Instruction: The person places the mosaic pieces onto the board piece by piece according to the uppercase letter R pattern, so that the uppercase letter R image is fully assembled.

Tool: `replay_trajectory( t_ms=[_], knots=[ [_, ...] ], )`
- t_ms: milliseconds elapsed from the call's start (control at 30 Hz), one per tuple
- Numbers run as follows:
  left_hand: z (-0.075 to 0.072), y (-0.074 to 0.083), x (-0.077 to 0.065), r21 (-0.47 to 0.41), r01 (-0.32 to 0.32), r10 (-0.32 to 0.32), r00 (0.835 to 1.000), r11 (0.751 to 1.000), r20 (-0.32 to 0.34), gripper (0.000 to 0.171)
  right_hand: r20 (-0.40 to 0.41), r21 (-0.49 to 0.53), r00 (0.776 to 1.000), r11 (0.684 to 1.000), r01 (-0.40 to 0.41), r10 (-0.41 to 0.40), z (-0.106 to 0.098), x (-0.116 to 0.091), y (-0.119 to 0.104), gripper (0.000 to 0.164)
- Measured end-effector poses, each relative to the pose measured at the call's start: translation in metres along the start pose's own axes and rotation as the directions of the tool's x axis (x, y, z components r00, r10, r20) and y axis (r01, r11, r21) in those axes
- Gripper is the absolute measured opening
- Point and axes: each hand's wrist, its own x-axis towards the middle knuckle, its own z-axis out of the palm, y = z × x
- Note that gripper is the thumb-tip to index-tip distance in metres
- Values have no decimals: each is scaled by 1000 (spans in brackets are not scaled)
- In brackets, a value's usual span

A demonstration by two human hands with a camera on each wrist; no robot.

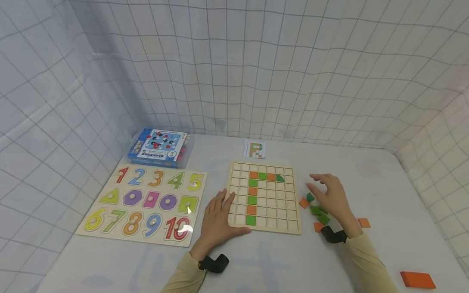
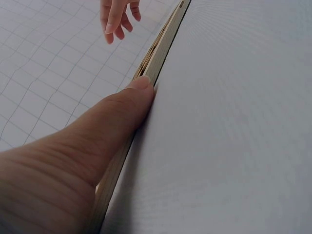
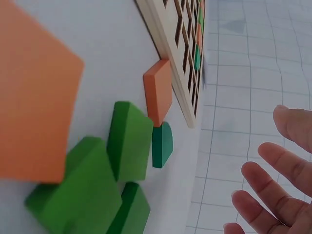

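A wooden grid board [image 1: 275, 211] lies on the table, with orange and green squares [image 1: 252, 200] down one column and along a row near its top. That row ends in a dark green rounded tile [image 1: 280, 178]. My left hand [image 1: 218, 221] rests at the board's lower left corner, its thumb [image 2: 126, 105] against the front edge. To the right of the board my right hand [image 1: 331, 197] is raised above loose green tiles [image 3: 131, 141] and orange tiles [image 3: 159, 92], fingers spread and holding nothing. A dark green rounded tile [image 3: 163, 145] lies beside them.
A pattern card [image 1: 254, 149] lies behind the board. On the left are a number and shape puzzle [image 1: 143, 199] and a plastic case [image 1: 160, 148]. An orange block [image 1: 417, 280] lies at the front right, and a lone orange tile [image 1: 364, 222] near my right wrist.
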Motion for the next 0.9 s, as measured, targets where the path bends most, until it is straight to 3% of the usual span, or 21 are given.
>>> replay_trajectory(
  t_ms=[400,900],
  knots=[
    [-1,-1,0,13,17,-17,1000,1000,14,111,-51,-57,998,998,-34,31,-12,-24,12,35],
    [0,-1,0,16,12,-12,1000,1000,8,111,54,-98,990,988,-122,128,-18,-40,16,35]
  ],
)
